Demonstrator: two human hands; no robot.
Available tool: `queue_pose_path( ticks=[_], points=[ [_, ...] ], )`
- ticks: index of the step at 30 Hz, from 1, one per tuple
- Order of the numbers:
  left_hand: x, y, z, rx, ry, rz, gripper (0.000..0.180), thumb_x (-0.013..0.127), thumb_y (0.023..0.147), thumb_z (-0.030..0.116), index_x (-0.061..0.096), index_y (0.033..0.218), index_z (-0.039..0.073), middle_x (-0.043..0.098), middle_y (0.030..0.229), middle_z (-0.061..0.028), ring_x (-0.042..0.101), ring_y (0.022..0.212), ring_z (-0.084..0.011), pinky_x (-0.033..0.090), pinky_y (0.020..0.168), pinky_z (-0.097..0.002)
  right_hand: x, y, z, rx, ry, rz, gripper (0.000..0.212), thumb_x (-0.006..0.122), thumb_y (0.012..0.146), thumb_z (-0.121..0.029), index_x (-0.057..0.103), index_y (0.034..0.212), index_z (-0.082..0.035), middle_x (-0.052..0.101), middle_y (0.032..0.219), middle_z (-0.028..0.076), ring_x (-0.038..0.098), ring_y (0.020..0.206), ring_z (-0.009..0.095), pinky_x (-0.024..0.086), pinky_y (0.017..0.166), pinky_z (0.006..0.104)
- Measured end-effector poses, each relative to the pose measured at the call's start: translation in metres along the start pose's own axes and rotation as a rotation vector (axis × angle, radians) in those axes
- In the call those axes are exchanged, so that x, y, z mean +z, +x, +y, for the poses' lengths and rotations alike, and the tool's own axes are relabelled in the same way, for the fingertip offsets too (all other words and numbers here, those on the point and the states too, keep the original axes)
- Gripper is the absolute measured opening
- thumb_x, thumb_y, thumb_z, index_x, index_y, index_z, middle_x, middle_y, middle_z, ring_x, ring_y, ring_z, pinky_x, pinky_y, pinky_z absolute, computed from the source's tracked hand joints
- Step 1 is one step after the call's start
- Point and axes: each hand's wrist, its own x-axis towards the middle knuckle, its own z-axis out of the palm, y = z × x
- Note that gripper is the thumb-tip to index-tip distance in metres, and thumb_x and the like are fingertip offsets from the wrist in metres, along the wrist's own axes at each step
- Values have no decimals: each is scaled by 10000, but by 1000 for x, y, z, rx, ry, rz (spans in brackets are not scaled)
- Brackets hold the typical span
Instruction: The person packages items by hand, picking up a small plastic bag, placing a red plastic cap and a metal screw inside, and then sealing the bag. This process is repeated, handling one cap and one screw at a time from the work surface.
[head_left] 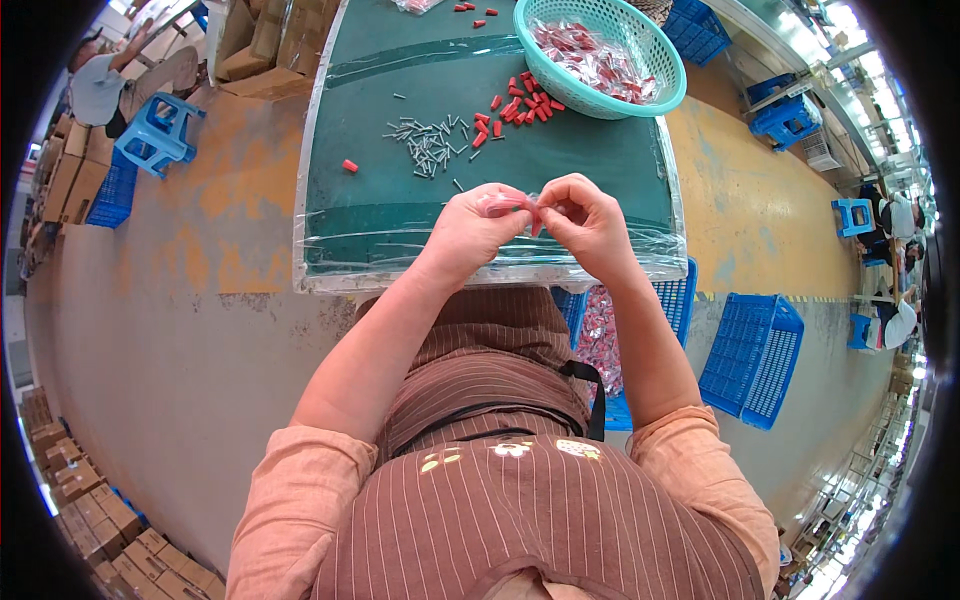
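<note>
Above the near edge of the green-topped table (360, 190), my left hand (468, 232) and my right hand (588, 225) meet at a small clear plastic bag (505, 204) with something red in it. My left fingers are closed around the bag. The right thumb and forefinger pinch its end; fingers partly hide what is inside. Just beyond my hands lie a loose pile of small metal screws (432, 146) and a scatter of short red plastic tubes (528, 104). One red tube (350, 166) lies apart on the left.
At the table's far right stands a turquoise perforated basket (567, 92) of filled clear bags (590, 58). Below the table's right corner, a blue crate (677, 300) holds more bags. Another blue crate (752, 360) is on the floor. Blue stools (160, 135) and cardboard boxes (270, 50) stand around.
</note>
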Motion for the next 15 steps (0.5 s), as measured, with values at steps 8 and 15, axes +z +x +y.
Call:
queue_pose_path(
  ticks=[8,15],
  points=[
    [2,-3,-9,190,156,66,75,642,840,86,634,839,12,638,788,-9,533,730,-47,448,660,-212,-4,-6,-4,52,40,-21,42,638,821,-16,607,849,-15,584,768,-5,546,676,54,429,609,183],
    [8,-8,-6,139,-32,110,97,693,836,129,612,824,78,534,662,51,377,486,-10,264,413,-175,-1,-9,-3,64,95,103,107,634,854,-61,603,920,18,601,806,-2,537,745,49,446,664,199]
  ],
)
